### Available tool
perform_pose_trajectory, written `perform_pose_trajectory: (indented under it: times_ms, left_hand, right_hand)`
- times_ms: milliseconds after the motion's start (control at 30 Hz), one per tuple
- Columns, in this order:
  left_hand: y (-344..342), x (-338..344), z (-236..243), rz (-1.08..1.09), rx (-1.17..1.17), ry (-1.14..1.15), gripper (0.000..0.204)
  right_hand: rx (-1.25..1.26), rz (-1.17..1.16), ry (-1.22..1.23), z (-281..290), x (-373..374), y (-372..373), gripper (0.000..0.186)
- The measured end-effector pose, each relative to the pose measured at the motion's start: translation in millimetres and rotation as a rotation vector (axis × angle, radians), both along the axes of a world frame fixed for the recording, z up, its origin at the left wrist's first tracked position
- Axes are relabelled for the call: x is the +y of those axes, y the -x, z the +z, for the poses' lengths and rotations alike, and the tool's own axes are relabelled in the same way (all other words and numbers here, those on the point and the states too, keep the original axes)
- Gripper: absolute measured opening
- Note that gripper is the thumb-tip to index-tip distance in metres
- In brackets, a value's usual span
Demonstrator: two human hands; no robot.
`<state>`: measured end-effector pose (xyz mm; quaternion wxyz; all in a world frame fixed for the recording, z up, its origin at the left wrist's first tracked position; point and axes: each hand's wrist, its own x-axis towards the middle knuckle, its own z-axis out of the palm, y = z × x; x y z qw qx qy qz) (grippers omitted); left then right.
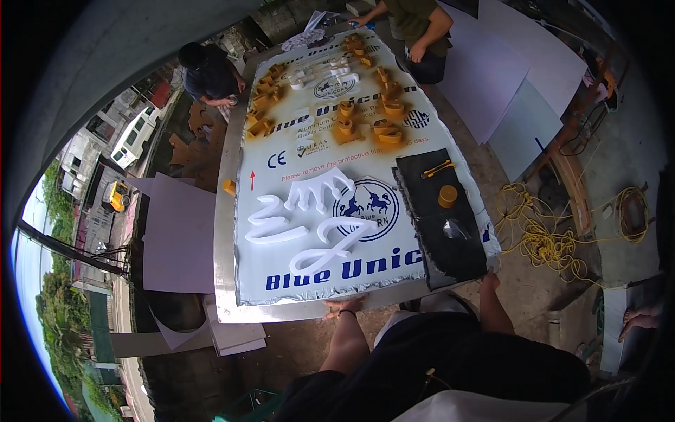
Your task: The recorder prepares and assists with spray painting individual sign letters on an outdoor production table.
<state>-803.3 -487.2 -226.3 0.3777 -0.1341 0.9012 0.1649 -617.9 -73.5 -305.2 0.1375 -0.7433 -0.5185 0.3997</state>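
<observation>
My left hand (344, 305), with a dark band at the wrist, grips the near edge of the metal-edged table (226, 274). My right hand (490, 280) is at the table's near right corner; its fingers are mostly hidden. A large printed panel sheet (394, 264) covers the tabletop. In front of my left hand lie white cut-out letter shapes: a crown-like piece (320, 191), a wavy piece (271, 224) and a looped piece (330, 246). Near my right hand, a black cloth (415, 190) bears a yellow strip (439, 169), a yellow round piece (447, 197) and a clear object (453, 228).
Yellow-painted shapes (344, 126) stand farther up the sheet amid yellow overspray. A person (209, 74) is at the far left side, another (422, 32) at the far right. Pale boards (503, 77) lean at right, above a tangled yellow cord (545, 235). More sheets (179, 235) stand left.
</observation>
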Motion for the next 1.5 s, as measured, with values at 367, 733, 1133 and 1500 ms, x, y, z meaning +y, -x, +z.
perform_pose_trajectory:
  times_ms: [367,733,1133,1500]
  left_hand:
    - [0,1,2,-0.001,0.005,0.007,0.092]
    - [-4,2,5,0.007,0.018,0.026,0.092]
    - [-15,8,21,-0.019,0.075,0.056,0.092]
    - [-74,-22,-48,0.530,0.549,-0.163,0.105]
  right_hand:
    - [0.003,0.027,0.029,-18,8,-5,0.040]
    - [-0.069,0.053,0.011,8,0,0,0.043]
    - [-0.039,0.128,-0.054,-14,8,-10,0.044]
    - [0.381,0.249,0.472,-1,40,-56,0.046]
